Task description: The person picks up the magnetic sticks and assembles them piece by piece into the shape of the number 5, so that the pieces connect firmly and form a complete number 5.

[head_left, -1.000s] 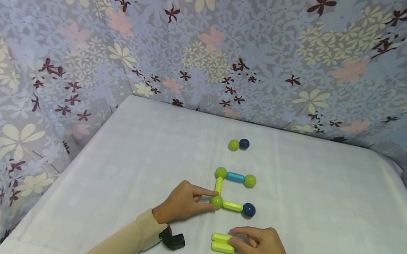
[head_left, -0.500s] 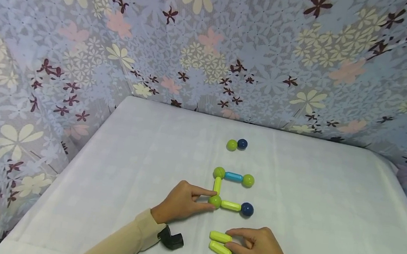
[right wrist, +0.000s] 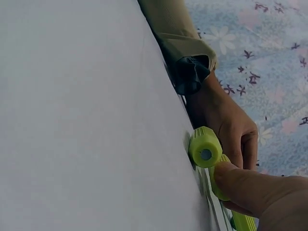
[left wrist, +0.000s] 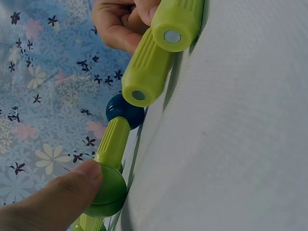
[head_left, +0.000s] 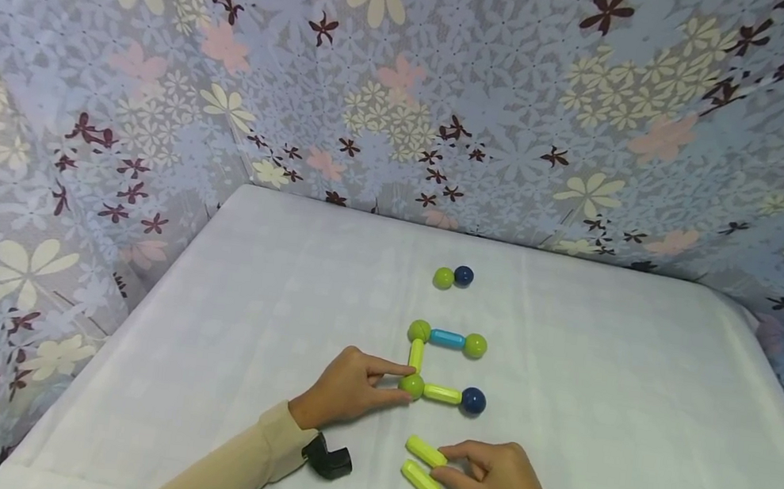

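Observation:
In the head view my left hand (head_left: 348, 387) pinches a green ball (head_left: 411, 386) between thumb and finger. A yellow-green magnetic rod (head_left: 442, 394) runs from that ball to a dark blue ball (head_left: 473, 401). Another yellow-green rod (head_left: 416, 355) leads up to a second green ball (head_left: 419, 331), where a blue rod (head_left: 447, 339) joins a third green ball (head_left: 474, 346). My right hand (head_left: 506, 484) pinches the right end of a loose yellow-green rod (head_left: 425, 450). Just below it, slightly apart, lies a similar rod (head_left: 420, 481). The left wrist view shows metal discs in both loose rods' ends.
Farther back on the white-covered table (head_left: 599, 394), a green ball (head_left: 443, 278) and a dark blue ball (head_left: 463, 276) sit touching. A black strap piece (head_left: 328, 459) is on my left cuff. Flowered fabric (head_left: 395, 77) hangs behind the table.
The two loose rods lay side by side, touching; now they are apart and both slant down to the right. My left hand keeps its pinch on the green ball.

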The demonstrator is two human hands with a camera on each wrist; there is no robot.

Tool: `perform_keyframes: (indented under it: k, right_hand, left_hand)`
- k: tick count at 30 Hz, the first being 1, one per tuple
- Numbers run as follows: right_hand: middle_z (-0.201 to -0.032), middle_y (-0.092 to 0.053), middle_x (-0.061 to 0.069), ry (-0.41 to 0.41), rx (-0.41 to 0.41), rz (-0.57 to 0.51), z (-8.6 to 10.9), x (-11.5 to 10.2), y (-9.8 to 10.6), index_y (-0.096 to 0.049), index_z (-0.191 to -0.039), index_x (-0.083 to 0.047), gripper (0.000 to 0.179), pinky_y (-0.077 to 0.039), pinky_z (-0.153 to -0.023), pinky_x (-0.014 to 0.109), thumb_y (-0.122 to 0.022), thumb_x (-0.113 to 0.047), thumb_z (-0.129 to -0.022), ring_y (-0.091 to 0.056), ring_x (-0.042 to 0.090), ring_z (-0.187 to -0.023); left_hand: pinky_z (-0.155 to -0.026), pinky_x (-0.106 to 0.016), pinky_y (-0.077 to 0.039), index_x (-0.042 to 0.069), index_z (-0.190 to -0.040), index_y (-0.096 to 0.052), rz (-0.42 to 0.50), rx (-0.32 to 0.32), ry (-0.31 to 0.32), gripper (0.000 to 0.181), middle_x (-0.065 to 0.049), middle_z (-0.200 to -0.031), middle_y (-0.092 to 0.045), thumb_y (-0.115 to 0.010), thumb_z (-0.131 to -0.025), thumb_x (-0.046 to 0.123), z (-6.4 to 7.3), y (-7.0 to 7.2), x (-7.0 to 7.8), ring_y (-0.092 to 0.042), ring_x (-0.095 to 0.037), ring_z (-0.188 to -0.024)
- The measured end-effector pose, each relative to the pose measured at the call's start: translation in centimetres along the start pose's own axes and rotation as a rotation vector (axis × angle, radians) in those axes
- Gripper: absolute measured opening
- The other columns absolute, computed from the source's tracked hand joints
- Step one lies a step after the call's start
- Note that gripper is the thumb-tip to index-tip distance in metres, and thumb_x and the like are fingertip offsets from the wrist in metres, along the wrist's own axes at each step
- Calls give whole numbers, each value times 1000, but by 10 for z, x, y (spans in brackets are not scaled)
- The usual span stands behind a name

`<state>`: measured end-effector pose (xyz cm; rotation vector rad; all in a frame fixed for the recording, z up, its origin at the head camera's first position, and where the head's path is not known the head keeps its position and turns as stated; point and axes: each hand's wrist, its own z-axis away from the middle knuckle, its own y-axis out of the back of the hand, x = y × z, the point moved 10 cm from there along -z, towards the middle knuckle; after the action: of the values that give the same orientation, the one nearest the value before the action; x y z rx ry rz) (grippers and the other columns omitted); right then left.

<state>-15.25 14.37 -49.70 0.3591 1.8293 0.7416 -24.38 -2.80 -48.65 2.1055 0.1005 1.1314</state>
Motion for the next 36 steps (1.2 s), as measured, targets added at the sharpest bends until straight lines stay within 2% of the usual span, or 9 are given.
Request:
perform_keyframes:
  k: [4, 6, 11, 14, 17, 20, 30, 36]
  right_hand:
    - [-52, -31, -26, -32, 101, 29, 7, 1, 10, -82, -93, -26, 17, -30, -43, 17, -90, -31, -79, -27, -9, -48]
    - [-50, -30, -25, -101, 152, 51, 12, 5, 16, -82, -91, -27, 18, -30, -43, 18, -92, -29, -76, -26, -7, -47]
    - [-46, -29, -18, -346, 250, 109, 30, 22, 31, -82, -88, -26, 19, -29, -43, 21, -94, -30, -73, -25, 0, -43]
    - [-44, -29, -14, -425, 323, 134, 39, 29, 41, -82, -87, -22, 19, -29, -40, 22, -94, -27, -73, -24, 3, -41]
    - [-43, -29, -12, -446, 389, 151, 44, 32, 48, -83, -87, -19, 19, -28, -38, 23, -94, -25, -73, -23, 3, -40]
    - [-43, -29, -12, -445, 420, 167, 45, 33, 52, -82, -86, -18, 20, -27, -38, 23, -95, -25, -72, -23, 3, -40]
    - [-43, -29, -11, -469, 439, 205, 46, 35, 55, -83, -89, -13, 21, -26, -37, 23, -94, -24, -74, -24, 5, -40]
    - [-44, -28, -12, -439, 431, 233, 41, 31, 53, -82, -87, -14, 20, -26, -39, 23, -94, -24, -74, -23, 5, -41]
  left_hand:
    - [-46, -14, -23, 16, -115, -80, 7, 3, -1, 36, 18, -51, -29, -87, -83, 31, -1, 0, 0, -22, 8, -49]
    - [-45, -14, -23, 16, -116, -80, 15, 2, 4, 36, 18, -51, -30, -87, -84, 31, -1, 0, 0, -22, 9, -49]
    - [-44, -15, -23, 16, -116, -79, 34, -6, 22, 36, 19, -49, -29, -87, -84, 32, 0, 0, -1, -21, 9, -48]
    - [-45, -16, -23, 16, -117, -79, 34, -11, 32, 37, 19, -50, -29, -86, -84, 32, 0, 0, -3, -20, 9, -49]
    - [-45, -16, -23, 16, -117, -79, 35, -16, 40, 37, 19, -50, -29, -86, -84, 32, 0, 0, -3, -20, 8, -49]
    - [-46, -16, -23, 15, -116, -79, 44, -18, 47, 37, 19, -50, -28, -87, -84, 31, 0, -1, -3, -20, 8, -49]
    - [-46, -17, -22, 15, -116, -79, 52, -25, 53, 37, 18, -50, -28, -87, -84, 30, -1, -4, -4, -20, 6, -50]
    - [-46, -16, -22, 15, -116, -79, 49, -16, 36, 37, 19, -50, -28, -87, -84, 31, -2, -2, -3, -20, 7, -49]
